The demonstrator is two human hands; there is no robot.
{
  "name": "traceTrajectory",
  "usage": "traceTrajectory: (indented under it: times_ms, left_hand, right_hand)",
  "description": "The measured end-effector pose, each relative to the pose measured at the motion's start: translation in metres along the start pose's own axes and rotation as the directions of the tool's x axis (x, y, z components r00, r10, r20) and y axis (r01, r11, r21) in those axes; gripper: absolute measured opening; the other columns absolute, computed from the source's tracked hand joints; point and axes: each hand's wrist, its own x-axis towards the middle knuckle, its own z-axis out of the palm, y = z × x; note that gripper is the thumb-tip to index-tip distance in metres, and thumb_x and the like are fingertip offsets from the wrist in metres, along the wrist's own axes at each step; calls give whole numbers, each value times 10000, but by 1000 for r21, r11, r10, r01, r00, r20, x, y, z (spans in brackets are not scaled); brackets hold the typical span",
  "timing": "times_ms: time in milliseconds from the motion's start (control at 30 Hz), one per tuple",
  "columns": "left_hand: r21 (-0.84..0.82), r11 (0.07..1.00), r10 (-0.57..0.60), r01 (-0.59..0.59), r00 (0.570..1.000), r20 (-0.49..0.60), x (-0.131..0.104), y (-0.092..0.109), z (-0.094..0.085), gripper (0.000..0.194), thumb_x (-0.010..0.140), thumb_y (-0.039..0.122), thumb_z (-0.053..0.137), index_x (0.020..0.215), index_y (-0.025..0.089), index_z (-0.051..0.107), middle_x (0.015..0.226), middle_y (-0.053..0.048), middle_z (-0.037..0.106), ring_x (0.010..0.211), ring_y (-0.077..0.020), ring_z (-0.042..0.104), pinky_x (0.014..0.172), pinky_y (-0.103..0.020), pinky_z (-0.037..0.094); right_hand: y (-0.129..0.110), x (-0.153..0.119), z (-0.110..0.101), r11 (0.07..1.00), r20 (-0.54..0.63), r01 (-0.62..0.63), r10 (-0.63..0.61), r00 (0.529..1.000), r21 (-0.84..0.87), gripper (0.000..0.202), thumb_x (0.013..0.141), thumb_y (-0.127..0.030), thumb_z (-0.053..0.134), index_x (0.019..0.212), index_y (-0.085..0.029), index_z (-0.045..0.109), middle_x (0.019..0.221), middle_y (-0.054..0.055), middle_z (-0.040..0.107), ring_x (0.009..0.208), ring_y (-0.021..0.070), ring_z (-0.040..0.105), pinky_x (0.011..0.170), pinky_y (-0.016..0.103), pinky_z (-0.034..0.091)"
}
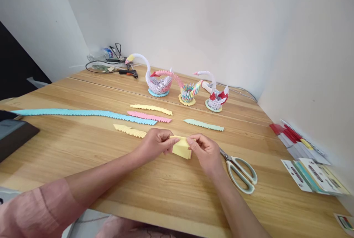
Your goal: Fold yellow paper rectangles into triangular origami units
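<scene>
A small piece of yellow paper (180,139) is pinched at both ends between my hands. My left hand (157,143) grips its left end with thumb and fingers, and my right hand (205,150) holds its right end the same way. More yellow paper (181,151) shows just below, between the hands; whether it lies on the table or hangs from the fingers I cannot tell. Behind my left hand runs a row of folded yellow paper pieces (129,130), partly hidden by it. White-handled scissors (243,173) lie beside my right wrist, their blades mostly covered.
Folded-paper strips in blue (83,113), pink (151,116), yellow (151,109) and green (204,124) lie across the table. Three paper swans (160,83) stand behind them. A glue gun (128,72) and bottle (102,53) are back left; paper packs (315,175) lie right.
</scene>
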Motion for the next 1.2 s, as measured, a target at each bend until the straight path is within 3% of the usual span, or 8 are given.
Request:
traceTrajectory:
  times_ms: [400,633,800,1033,1200]
  left_hand:
    - [-40,999,-4,4,1000,-1,0,4,-2,398,786,407,555,498,132,536,475,-6,563,430,-79,486,443,-177,380]
    - [-276,951,-89,138,979,183,2,0,1,267,692,397,669,708,138,607,620,-6,631,504,-97,535,409,-172,379]
    - [-225,964,-109,139,984,138,3,1,3,251,716,359,644,632,128,593,550,4,597,459,-74,477,411,-168,352]
    - [-209,972,-98,106,994,45,5,7,-7,276,729,357,619,584,128,565,523,3,570,446,-64,445,423,-170,336]
    - [-182,981,-69,73,997,28,5,4,-7,255,728,323,617,575,134,539,505,21,546,442,-56,425,431,-166,311]
  right_hand:
    - [-2,-1,0,997,-44,49,-52,998,-56,224,781,-382,614,719,-168,639,580,-19,560,512,107,479,483,219,383]
    - [-4,-4,5,981,-77,139,-151,986,-139,207,804,-351,595,705,-172,626,546,-38,504,482,93,420,462,219,325]
    - [-6,-9,10,972,-67,182,-194,979,-151,194,825,-328,573,711,-180,623,582,-35,512,505,92,414,481,223,318]
    - [0,-5,13,995,-182,98,-96,979,3,198,822,-366,570,740,-191,613,637,-25,556,596,112,495,558,222,396]
    - [1,-1,13,992,-39,-28,33,999,121,251,729,-363,668,911,-200,610,732,-13,599,618,124,543,532,225,414]
